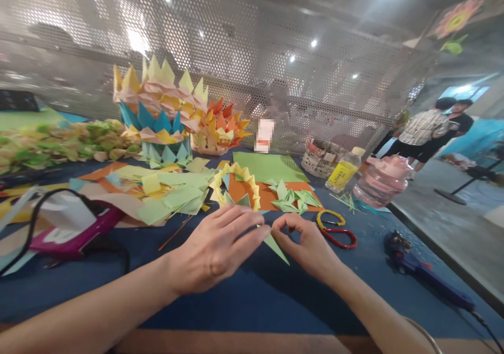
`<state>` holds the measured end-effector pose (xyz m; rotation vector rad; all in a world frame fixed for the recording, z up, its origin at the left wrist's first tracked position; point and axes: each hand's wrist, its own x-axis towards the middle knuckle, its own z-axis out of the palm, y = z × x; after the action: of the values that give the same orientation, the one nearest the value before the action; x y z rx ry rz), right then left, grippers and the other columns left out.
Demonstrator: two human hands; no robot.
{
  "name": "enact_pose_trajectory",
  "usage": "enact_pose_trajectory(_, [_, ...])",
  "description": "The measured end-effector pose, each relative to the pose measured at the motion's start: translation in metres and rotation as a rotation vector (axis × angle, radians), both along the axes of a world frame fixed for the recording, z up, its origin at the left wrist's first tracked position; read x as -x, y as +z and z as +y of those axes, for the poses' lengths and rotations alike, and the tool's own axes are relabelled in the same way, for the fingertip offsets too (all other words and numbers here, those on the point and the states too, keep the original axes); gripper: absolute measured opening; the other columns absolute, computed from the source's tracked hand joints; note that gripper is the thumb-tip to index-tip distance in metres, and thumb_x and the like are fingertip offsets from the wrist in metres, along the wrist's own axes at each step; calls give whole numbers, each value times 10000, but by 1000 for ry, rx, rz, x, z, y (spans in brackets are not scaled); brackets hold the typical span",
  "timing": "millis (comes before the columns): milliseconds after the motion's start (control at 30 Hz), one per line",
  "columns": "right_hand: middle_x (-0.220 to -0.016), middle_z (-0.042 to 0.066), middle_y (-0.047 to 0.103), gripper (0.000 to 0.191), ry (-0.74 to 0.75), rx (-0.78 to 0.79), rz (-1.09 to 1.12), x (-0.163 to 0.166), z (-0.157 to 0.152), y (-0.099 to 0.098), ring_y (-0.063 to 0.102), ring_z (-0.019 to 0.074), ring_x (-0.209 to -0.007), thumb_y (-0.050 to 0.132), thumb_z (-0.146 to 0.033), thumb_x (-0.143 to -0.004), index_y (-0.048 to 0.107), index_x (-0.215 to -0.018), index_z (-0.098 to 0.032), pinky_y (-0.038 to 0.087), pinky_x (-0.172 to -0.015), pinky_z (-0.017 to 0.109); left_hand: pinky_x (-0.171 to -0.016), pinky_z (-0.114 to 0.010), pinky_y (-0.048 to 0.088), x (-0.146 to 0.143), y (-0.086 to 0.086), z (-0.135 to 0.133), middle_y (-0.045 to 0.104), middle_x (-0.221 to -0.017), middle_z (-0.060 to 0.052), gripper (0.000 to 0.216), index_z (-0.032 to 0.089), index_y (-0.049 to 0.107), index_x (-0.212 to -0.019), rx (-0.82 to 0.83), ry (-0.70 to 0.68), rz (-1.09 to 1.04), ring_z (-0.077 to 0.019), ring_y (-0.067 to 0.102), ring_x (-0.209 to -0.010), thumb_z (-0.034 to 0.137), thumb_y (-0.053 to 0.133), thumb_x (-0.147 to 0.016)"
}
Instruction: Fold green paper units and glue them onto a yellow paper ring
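from the head camera, both hands meet over the blue tabletop (255, 296), about midway along its near edge. the left hand (214, 249) lies mostly flat, fingers stretched out and pressing on a green paper piece (279, 250), not closed around it. the right hand (309, 246) is curled, thumb and forefinger pinched on the same piece, whose pointed tip pokes out between the hands. scissors (337, 229) lie just beyond the right hand, a yellow paper ring (236, 178) further back, and a blue glue gun (417, 267) near the right edge.
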<state>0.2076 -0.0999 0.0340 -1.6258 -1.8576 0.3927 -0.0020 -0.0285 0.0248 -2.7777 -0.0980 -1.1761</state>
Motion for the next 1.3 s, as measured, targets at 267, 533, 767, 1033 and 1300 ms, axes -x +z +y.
enact_pose_trajectory(267, [-908,13,714,137,69,-61,118,4,-5,4,640,164,-834,545,-240,-892,660,-963,-219,486,-766,295,-727,-283,531,-7,-6,-3,702,-945,-68,215,164,656,-1049,256,-47,-95,-164,638,-803,92,476,-955])
enact_pose_trajectory(533, [-829,20,734,158,56,-156,158,-2,-1,3,662,190,-798,587,-248,-877,745,-896,-247,519,-747,330,-537,-220,418,-17,-5,-11,574,-611,24,113,163,673,-745,1208,22,-46,-104,502,-549,251,627,-800])
enact_pose_trajectory(767, [-764,20,718,127,38,-207,185,-3,-1,-1,657,180,-734,632,-224,-829,758,-842,-236,520,-711,320,-570,-223,510,-20,-4,-9,680,-740,-23,225,141,669,-893,1635,-167,-68,-125,620,-618,312,678,-747])
enact_pose_trajectory(1033, [-659,-12,616,162,-3,-222,165,-2,-3,2,581,144,-638,633,-225,-805,598,-648,-203,471,-648,273,-585,-244,537,-18,-4,-6,708,-740,-34,230,153,631,-811,1608,-139,-85,-163,682,-667,369,698,-770])
enact_pose_trajectory(1300, [-574,-23,477,406,61,-212,90,0,-8,5,490,131,-582,418,-298,-968,448,-573,-213,410,-595,265,-596,-250,541,-16,-3,-5,711,-772,-38,205,156,629,-826,1559,-164,-73,-159,681,-693,356,665,-800])
